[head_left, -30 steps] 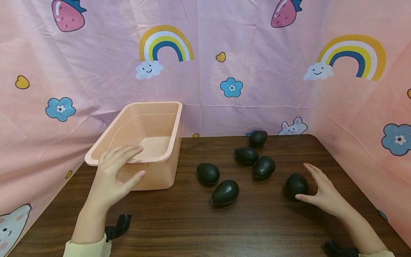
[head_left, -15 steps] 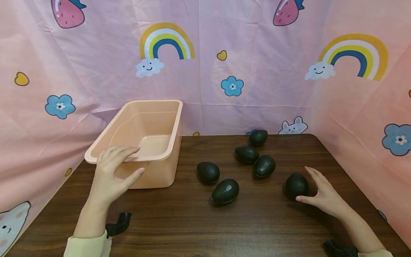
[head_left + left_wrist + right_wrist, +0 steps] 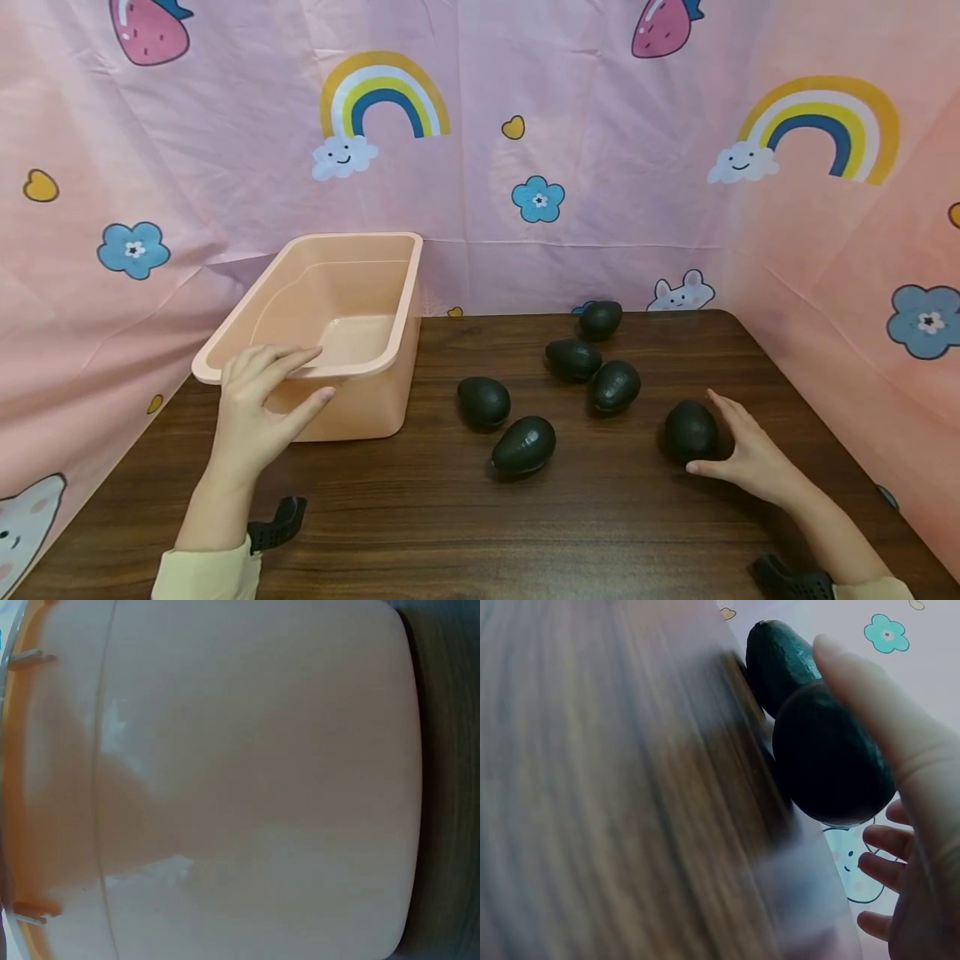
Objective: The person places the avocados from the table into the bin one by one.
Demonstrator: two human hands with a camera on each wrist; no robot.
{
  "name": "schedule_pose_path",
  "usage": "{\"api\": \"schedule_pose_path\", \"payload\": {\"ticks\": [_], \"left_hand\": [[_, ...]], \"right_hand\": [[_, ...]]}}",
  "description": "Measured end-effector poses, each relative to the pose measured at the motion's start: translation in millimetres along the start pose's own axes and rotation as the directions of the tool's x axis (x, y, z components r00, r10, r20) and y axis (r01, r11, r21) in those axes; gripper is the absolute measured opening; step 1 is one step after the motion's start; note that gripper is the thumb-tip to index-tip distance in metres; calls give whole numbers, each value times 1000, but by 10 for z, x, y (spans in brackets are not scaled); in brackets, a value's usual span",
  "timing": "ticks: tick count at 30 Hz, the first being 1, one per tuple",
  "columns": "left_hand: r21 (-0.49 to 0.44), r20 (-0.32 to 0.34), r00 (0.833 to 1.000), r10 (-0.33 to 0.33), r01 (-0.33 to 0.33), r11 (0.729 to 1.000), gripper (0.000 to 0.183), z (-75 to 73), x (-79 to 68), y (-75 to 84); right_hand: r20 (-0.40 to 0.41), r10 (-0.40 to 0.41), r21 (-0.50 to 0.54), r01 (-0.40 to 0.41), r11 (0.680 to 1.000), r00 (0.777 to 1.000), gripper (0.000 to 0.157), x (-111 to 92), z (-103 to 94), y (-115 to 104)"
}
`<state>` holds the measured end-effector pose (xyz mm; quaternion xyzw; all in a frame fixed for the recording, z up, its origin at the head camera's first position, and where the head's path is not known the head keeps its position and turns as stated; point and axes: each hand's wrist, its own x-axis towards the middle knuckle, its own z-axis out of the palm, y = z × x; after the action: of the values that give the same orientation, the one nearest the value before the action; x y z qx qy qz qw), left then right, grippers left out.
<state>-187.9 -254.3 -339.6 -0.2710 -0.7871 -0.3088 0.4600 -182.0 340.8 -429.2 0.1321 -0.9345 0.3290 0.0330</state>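
My left hand [image 3: 258, 404] is at the near rim of a peach-coloured plastic bin [image 3: 408, 333], fingers and thumb spread apart and holding nothing. In the left wrist view the bin's outer wall [image 3: 247, 765] fills most of the picture. On the right, my right hand [image 3: 753, 454] reaches around a dark green avocado [image 3: 690, 431] lying on the table, thumb at its near side and fingers spread behind it. Up close in the right wrist view, the avocado [image 3: 829, 757] sits beside the thumb, with a gap between it and the other fingers.
Several more avocados lie mid-table, among them one nearest the front [image 3: 524, 445], one near the bin [image 3: 483, 402] and one at the back edge [image 3: 600, 320]. A patterned cloth [image 3: 480, 50] hangs behind and along both sides of the brown wooden table [image 3: 465, 533].
The view has shifted slightly. My left fingers have come down a little at the bin's rim. The right hand stays beside the same avocado, its fingertips slightly lower.
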Motion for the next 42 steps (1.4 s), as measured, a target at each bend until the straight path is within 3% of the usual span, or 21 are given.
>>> {"api": "schedule_pose_path", "payload": {"ticks": [17, 23, 31, 42], "left_hand": [[-43, -50, 999, -13, 11, 999, 37, 22, -25, -33], [-40, -33, 999, -24, 23, 999, 28, 22, -6, -35], [-16, -6, 999, -33, 32, 999, 30, 20, 32, -10], [-22, -53, 995, -86, 85, 996, 31, 73, 23, -5]], "right_hand": [[7, -28, -7, 28, 1000, 1000, 109, 3, 52, 5], [14, -28, -8, 28, 1000, 999, 109, 14, 61, -4], [17, -32, -22, 32, 999, 999, 108, 16, 78, -6], [-42, -29, -35, 28, 999, 999, 98, 42, 115, -25]]}}
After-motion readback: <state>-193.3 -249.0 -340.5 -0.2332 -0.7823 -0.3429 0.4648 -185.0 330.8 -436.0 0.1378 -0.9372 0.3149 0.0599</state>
